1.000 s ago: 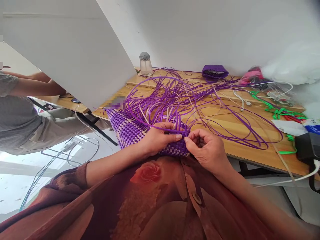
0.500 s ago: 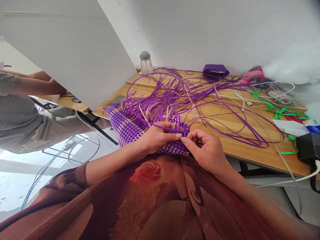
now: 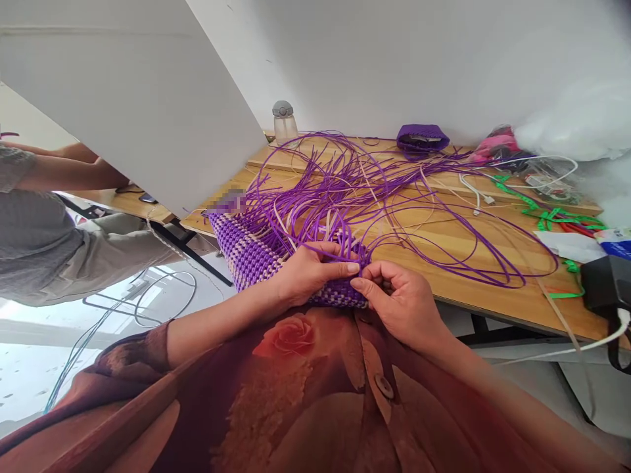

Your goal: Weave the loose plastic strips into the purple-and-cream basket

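A purple and cream woven basket (image 3: 251, 253) rests against my front at the table's edge, long loose strands rising from its upper rim. My left hand (image 3: 313, 269) is closed on the basket's rim, its thumb along the near side and its fingers behind the weave. Just to the right, my right hand (image 3: 401, 295) is closed in a pinch at the basket's right corner, thumb against a bent forefinger. A purple strand seems to run into that pinch, mostly hidden by the fingers. Many purple strands (image 3: 315, 177) fan out across the tabletop.
A bottle with a grey lid (image 3: 284, 121) and a small purple pouch-like item (image 3: 422, 139) stand at the back. To the right lie white cables (image 3: 476, 194), green ribbon (image 3: 557, 217) and a black box (image 3: 604, 292). Another person's arm (image 3: 69, 171) shows at the left, beyond a white panel (image 3: 123, 85).
My right hand has shifted slightly left and down at the basket's corner. The large purple strand loop over the basket has moved back and flattened. My left hand keeps its hold.
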`<state>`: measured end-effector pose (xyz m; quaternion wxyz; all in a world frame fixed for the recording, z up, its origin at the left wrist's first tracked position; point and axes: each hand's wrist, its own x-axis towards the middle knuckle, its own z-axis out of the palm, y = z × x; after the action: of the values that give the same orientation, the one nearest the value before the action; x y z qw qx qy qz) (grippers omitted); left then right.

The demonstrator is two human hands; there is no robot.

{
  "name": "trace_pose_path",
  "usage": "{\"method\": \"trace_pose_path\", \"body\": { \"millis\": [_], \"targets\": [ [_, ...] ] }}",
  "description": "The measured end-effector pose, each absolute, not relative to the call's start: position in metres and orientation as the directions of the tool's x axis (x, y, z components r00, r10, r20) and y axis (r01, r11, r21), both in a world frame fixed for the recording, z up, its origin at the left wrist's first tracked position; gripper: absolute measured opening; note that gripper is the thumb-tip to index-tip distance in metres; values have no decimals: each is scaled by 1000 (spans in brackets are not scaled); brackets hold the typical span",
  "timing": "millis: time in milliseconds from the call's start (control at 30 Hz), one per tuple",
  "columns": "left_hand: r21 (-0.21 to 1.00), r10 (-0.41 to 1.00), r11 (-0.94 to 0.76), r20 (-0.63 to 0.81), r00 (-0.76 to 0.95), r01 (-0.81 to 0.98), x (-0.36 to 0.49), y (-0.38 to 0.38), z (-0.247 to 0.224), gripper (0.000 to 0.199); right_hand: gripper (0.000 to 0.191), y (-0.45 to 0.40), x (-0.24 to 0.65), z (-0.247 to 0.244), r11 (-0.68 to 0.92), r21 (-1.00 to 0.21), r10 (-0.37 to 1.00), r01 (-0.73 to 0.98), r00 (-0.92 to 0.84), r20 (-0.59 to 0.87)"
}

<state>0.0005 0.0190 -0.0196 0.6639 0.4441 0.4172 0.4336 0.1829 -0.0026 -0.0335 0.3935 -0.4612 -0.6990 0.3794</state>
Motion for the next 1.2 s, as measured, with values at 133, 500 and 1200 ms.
{"method": "trace_pose_path", "body": {
  "millis": [133,500,1200],
  "targets": [
    [978,987,111,-87,138,-174,5,19,-22,30,24,-3,177,-29,286,-900,953,330,-195,232],
    [979,982,60,-23,187,-193,5,20,-26,26,30,6,189,-6,251,-886,923,391,-372,97],
    [957,953,207,-151,264,-202,4,17,-23,27,25,121,172,-1,472,-766,873,436,-112,474]
  ]
}}
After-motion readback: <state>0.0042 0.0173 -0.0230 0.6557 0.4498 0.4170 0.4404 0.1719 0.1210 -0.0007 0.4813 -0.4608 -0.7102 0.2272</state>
